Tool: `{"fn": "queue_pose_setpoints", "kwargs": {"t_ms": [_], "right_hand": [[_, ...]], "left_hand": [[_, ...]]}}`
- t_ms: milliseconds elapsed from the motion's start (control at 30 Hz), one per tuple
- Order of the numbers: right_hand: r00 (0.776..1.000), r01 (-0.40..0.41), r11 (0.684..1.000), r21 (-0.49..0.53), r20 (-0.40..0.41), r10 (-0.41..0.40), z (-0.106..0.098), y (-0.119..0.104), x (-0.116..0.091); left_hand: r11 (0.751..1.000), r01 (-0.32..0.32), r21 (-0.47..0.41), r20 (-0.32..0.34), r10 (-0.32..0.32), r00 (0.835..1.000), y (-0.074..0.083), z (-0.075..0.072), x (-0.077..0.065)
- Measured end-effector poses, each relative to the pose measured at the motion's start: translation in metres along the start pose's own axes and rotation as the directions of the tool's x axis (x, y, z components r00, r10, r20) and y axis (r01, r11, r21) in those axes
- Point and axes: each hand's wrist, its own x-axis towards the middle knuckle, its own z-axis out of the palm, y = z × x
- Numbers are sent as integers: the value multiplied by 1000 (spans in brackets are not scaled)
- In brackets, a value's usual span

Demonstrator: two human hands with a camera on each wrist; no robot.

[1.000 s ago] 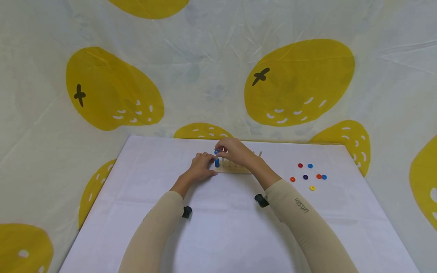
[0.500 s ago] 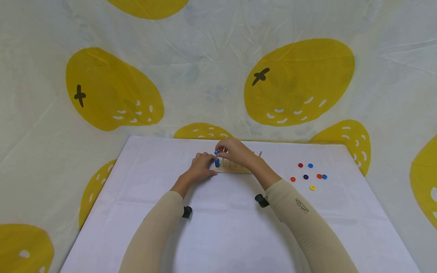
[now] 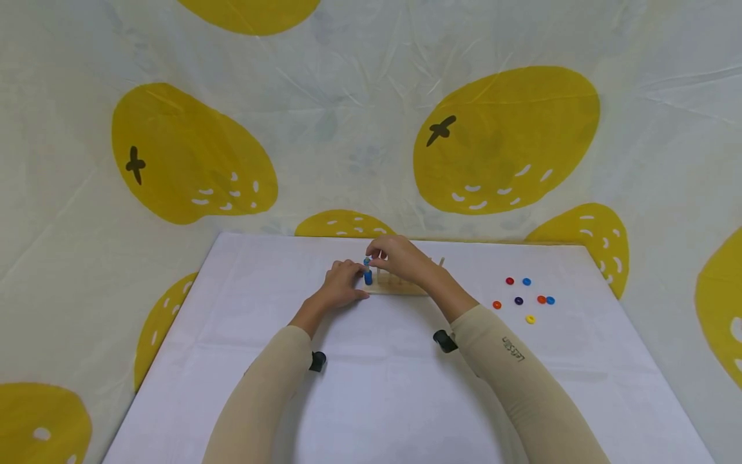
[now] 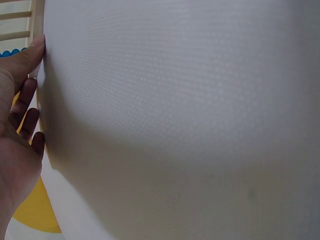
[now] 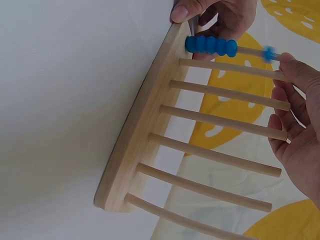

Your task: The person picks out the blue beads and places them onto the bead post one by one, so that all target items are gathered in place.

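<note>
A wooden peg rack (image 5: 140, 107) has several upright pegs on one base. Its end peg carries a stack of blue ring beads (image 5: 210, 46), also visible in the head view (image 3: 368, 278). My left hand (image 3: 343, 283) grips that end of the base, thumb on the near side and fingers behind, as the left wrist view shows (image 4: 20, 125). Higher on the same peg is one more blue bead (image 5: 268, 54), blurred and apart from the stack. My right hand (image 3: 400, 258) is at the peg's tip, its thumb (image 5: 295, 67) just beyond that bead, other fingers loosely bent.
Loose ring beads lie on the white table to the right: red (image 3: 509, 281), blue (image 3: 527, 281), dark purple (image 3: 518, 301), orange (image 3: 496, 305), yellow (image 3: 530, 319), and an orange-blue pair (image 3: 545, 299). A patterned curtain (image 3: 359, 129) hangs behind the table.
The upper blue bead sits slightly lower on the end peg than before, just below the right fingertips. Both hands and the rack have stayed almost still.
</note>
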Motion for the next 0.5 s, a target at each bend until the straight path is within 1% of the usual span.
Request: {"fn": "queue_pose_setpoints", "kwargs": {"t_ms": [267, 500], "right_hand": [[1000, -7, 1000, -9, -7, 7, -3, -1, -6], [998, 16, 1000, -11, -67, -17, -16, 1, -20]], "left_hand": [[1000, 3, 0, -9, -3, 1000, 0, 2, -2], [1000, -5, 5, -18, 5, 1000, 2, 1, -1]]}}
